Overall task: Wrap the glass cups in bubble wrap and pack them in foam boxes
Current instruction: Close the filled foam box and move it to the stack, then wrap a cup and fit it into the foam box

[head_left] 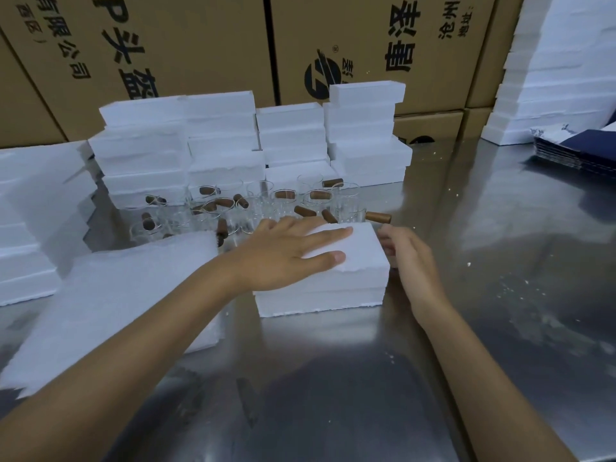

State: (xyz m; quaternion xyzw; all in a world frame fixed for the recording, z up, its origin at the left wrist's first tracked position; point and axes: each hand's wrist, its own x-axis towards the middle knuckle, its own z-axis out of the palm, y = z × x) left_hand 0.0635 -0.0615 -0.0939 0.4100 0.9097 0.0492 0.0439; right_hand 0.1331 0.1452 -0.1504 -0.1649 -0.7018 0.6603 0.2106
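Your left hand presses flat on the foam box lid; right hand touches its side, fingers loosely curled. Looks like closing. Next: stack it, grab glass cups beyond your fingertips.

The steel table bears foam boxes, glass cups, white crumbs and dark folded cartons.
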